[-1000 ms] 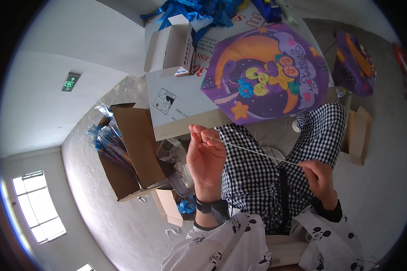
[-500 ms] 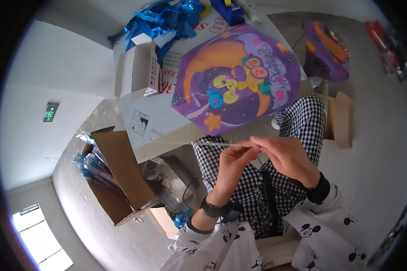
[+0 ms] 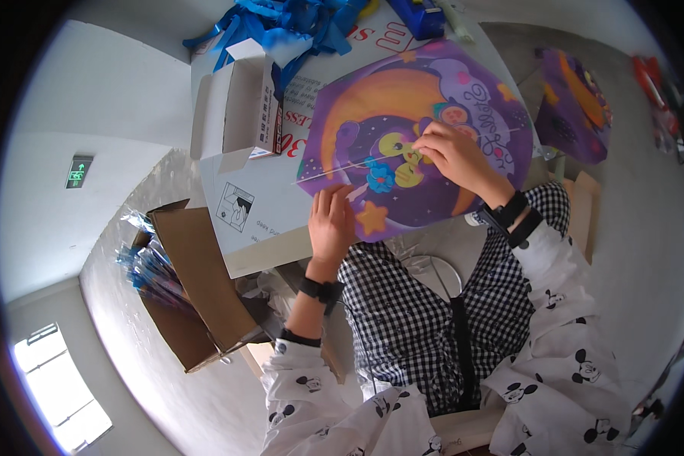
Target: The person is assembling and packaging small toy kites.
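A purple hexagonal printed sheet (image 3: 441, 199), with an orange moon and a yellow-faced bear on it, lies on the table in front of me. Across it runs a thin pale rod (image 3: 328, 175), its left end reaching past the sheet's edge. My right hand (image 3: 457, 161) is over the middle of the sheet, thumb and fingertips pinched on the rod. At the sheet's near left edge is my left hand (image 3: 333, 224), its fingers bent together over the edge and apparently gripping it. The left fingertips lie below the rod, apart from it.
An open white carton (image 3: 239, 114) and tangled blue strips (image 3: 292, 30) occupy the table's far left, with a blue tape dispenser (image 3: 419, 17) behind the sheet. Another purple printed piece (image 3: 574, 110) hangs beyond the right edge. A cardboard box (image 3: 205, 273) of wrapped items stands left.
Both hands have moved forward from above my lap to the sheet. The rod now lies across the print; my left hand has let go of it, while my right still pinches it.
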Available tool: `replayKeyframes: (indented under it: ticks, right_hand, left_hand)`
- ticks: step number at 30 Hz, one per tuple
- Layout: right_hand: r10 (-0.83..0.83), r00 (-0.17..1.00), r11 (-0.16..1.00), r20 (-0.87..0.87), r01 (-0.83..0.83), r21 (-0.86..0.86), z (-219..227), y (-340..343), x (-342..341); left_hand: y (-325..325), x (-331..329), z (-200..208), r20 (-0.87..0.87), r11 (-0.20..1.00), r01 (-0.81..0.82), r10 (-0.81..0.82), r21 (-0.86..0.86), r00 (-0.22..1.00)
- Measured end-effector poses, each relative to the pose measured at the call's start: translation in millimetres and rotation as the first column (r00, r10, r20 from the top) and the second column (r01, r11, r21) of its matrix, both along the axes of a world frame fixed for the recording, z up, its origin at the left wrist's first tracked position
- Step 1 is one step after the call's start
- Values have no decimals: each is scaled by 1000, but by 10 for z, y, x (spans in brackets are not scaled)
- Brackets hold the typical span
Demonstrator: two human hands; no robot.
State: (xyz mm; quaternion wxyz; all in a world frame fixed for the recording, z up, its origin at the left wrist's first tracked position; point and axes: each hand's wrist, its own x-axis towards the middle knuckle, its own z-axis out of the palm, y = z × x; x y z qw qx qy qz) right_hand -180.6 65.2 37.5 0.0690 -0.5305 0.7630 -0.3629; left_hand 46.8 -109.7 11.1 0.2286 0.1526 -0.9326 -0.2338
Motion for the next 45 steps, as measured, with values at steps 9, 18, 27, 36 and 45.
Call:
replayKeyframes:
  ticks: [9,18,27,36,45]
  right_hand:
    - [-20,998,1000,57,21,-14,-434,-150,-183]
    - [-36,999,999,12,36,0,-436,-239,-144]
    - [-56,992,998,-112,53,-31,-450,-278,-129]
    - [-37,992,999,-122,34,-23,-442,-396,-10]
    - [-69,989,995,-128,59,-81,-551,-448,25]
  left_hand:
    - [-311,-54,-220,56,990,77,-71,-115,996]
    - [-369,-47,-221,90,989,115,-107,-89,990]
    - [-339,-64,-236,93,993,94,-87,-77,992]
    - [-336,-60,-237,93,994,90,-83,-69,992]
    - [-332,-60,-243,97,994,88,-81,-63,992]
